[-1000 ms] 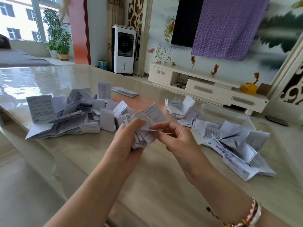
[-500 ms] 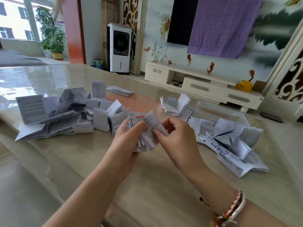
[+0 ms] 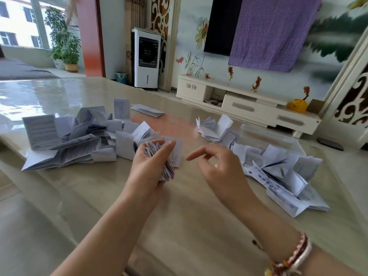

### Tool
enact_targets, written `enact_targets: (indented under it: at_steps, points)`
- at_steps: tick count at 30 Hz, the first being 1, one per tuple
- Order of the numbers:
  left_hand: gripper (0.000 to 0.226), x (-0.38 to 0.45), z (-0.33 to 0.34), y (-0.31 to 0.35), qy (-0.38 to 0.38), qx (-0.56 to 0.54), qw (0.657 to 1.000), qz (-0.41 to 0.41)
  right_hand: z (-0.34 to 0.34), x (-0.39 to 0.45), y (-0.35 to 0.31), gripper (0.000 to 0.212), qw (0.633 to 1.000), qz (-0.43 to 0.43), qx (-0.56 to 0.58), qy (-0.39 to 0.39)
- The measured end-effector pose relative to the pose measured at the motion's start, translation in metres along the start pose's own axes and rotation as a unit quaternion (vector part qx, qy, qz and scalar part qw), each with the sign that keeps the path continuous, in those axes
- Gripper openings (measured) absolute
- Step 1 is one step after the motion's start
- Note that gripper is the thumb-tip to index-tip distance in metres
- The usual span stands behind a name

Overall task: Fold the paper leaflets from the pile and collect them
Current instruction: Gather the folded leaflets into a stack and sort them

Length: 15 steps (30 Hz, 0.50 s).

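I see my left hand [image 3: 148, 168] gripping a stack of folded leaflets [image 3: 166, 158] above the table [image 3: 189, 226] | right hand [image 3: 218, 166] just beside it, fingers loose, holding nothing | unfolded pile [image 3: 67, 140] left of the hands | second leaflet pile [image 3: 278, 172] right

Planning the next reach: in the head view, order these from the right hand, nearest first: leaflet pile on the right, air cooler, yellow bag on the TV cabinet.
From the right hand:
1. Leaflet pile on the right, just beside it on the table.
2. Yellow bag, across the room on the TV cabinet, right.
3. Air cooler, by the far wall, left.
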<state>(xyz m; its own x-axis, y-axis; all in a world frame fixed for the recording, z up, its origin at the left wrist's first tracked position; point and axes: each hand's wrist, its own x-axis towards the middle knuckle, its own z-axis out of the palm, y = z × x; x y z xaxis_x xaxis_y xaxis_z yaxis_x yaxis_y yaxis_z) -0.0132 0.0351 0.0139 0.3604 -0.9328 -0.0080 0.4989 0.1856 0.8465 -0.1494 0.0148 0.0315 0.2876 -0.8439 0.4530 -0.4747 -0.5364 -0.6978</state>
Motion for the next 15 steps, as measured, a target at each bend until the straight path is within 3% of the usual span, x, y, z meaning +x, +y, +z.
enact_targets:
  at_steps: [4, 6, 9, 12, 15]
  points:
    - [0.018, 0.005, -0.001, 0.001, 0.018, 0.004, 1.000, -0.014, -0.007, 0.043, 0.024, 0.025, 0.980, 0.055, -0.189, -0.041]
    - [0.012, 0.008, -0.001, 0.002, 0.010, 0.007, 1.000, -0.022, -0.007, 0.066, 0.036, 0.029, 0.954, 0.031, -0.294, -0.045]
    - [0.011, 0.011, -0.002, 0.006, -0.016, 0.015, 0.999, -0.036, 0.000, 0.096, 0.047, 0.037, 0.908, 0.039, -0.401, -0.112]
    - [0.012, 0.015, -0.003, 0.007, -0.027, 0.029, 0.998, -0.055, 0.009, 0.114, 0.057, 0.036, 0.872, 0.077, -0.457, -0.160]
    - [0.013, 0.018, -0.005, 0.007, -0.031, 0.037, 0.996, -0.071, 0.015, 0.120, 0.058, 0.031, 0.867, 0.112, -0.453, -0.177]
